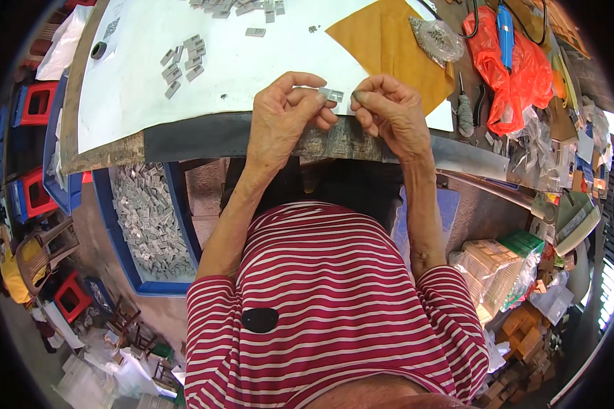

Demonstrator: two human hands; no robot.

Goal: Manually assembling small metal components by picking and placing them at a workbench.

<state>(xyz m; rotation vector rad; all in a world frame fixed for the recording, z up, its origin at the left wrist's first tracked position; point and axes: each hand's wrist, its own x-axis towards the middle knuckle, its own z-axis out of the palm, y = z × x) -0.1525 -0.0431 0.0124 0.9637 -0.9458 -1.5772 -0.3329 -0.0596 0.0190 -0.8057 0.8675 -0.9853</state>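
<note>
Over the table's near edge, my left hand (280, 112) pinches a small grey rectangular metal piece (332, 94) between thumb and fingers. The piece points toward my right hand (394, 112), which is closed in a pinch just beside it. Whatever sits in the right fingertips is too small to make out. A gap shows between the two hands. Beyond the left hand, several similar grey pieces (193, 51) lie loose on the white sheet (136, 82). More grey pieces (255, 32) lie farther back, and a few tiny bits (314, 29) sit near the far middle.
A brown sheet (382, 41) covers part of the table at right, with a clear bag of small metal parts (436, 41) on it. Farther right are a red plastic bag (505, 95) and a blue tool (504, 37). Below left, a blue tray (162, 289) holds many grey pieces.
</note>
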